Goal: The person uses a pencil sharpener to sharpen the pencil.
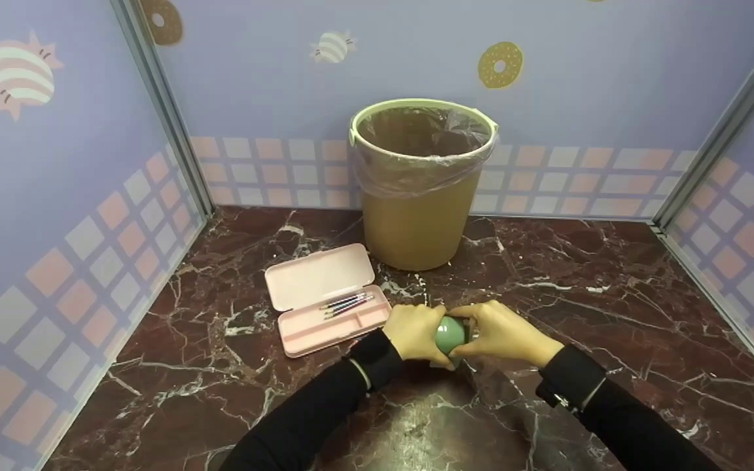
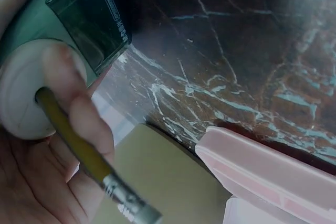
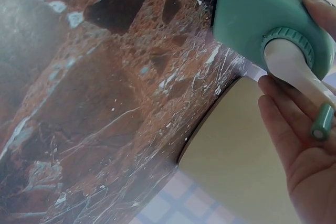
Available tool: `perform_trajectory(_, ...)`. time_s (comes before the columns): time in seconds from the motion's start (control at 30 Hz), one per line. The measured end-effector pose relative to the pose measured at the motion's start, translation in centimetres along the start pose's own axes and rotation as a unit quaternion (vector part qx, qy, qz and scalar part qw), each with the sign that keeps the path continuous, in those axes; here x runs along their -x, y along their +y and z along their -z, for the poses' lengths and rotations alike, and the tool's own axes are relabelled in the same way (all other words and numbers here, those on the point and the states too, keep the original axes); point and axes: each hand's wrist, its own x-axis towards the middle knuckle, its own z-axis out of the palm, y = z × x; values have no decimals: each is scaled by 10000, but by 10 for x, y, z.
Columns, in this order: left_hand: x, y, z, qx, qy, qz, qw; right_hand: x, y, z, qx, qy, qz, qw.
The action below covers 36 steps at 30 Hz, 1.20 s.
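Between both hands is a green hand-crank pencil sharpener [image 1: 449, 334]. A pencil [image 2: 79, 145] with a metal ferrule and eraser end sticks out of the hole in its round pale face [image 2: 21, 103]. My left hand [image 1: 414, 332] grips the sharpener from the left, one finger beside the pencil. From the crank side my right hand [image 1: 504, 333] holds it, fingers around the body. The white crank [image 3: 294, 64] with its green knob [image 3: 322, 121] lies over the right hand's fingers. A dark see-through drawer [image 2: 89, 19] shows on the sharpener.
Left of the hands a pink pencil case [image 1: 321, 330] lies open, with several pencils [image 1: 347, 304] in it. Behind stands a tan bin [image 1: 419, 222] with a plastic liner, against the back wall. Patterned walls enclose the dark marbled tabletop [image 1: 220, 392].
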Motion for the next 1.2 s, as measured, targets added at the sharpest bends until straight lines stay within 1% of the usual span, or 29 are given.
perform_trajectory(0.13, -1, 0, -2, 20, -26, 120, 9999, 0, -1, 0, 60, 11, 1, 10000)
perform_trajectory(0.3, -2, -1, -4, 127, -30, 192, 9997, 0, -1, 0, 128, 61, 71, 9999)
perform_trajectory(0.53, -3, -1, -3, 278, -82, 216, 9993, 2, 0, 0, 160, 170, 120, 9997)
perform_trajectory(0.73, -4, -2, -6, 324, -60, 175, 9993, 7, 2, 1, 222, 225, 190, 9993)
perform_trajectory(0.9, -3, -3, -8, 333, -28, 166, 9993, 16, 4, 10, 355, 448, 168, 9982)
perform_trajectory(1.03, -3, -2, -7, 365, -50, 192, 9991, 25, 7, 19, 257, 644, 149, 9975)
perform_trajectory(1.2, -3, -3, -7, 406, -51, 203, 9990, 30, 10, 24, 305, 1040, 346, 9935)
